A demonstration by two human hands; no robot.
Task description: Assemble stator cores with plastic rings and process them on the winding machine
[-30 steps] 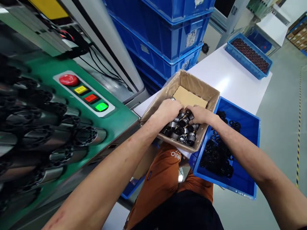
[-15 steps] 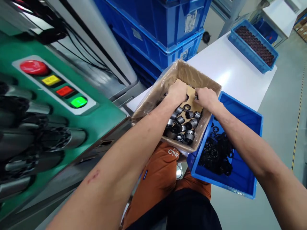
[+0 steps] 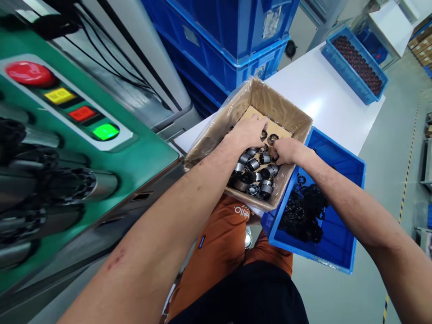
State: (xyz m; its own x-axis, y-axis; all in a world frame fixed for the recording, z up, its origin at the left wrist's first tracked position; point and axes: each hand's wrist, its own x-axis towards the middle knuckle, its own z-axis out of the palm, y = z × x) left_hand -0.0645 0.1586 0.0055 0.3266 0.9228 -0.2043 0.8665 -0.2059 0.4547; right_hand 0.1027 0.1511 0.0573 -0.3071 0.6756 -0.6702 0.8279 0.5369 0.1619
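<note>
On the left, a green machine panel (image 3: 148,164) carries a red mushroom button (image 3: 30,74), a yellow button (image 3: 59,95), an orange-red button (image 3: 82,113) and a glowing green button (image 3: 106,131). Black cables (image 3: 135,83) run beside a grey metal post (image 3: 158,58). Stacked blue plastic crates (image 3: 222,58) stand behind the white counter's (image 3: 313,85) near end; a light-blue tray (image 3: 344,74) of small dark reddish parts (image 3: 357,63) sits at its far end. Yellow-and-black tape (image 3: 405,186) lines the floor (image 3: 384,180).

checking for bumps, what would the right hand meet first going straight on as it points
The right hand would probably meet a black-and-silver cylindrical part just ahead, though depth is unclear.
</note>
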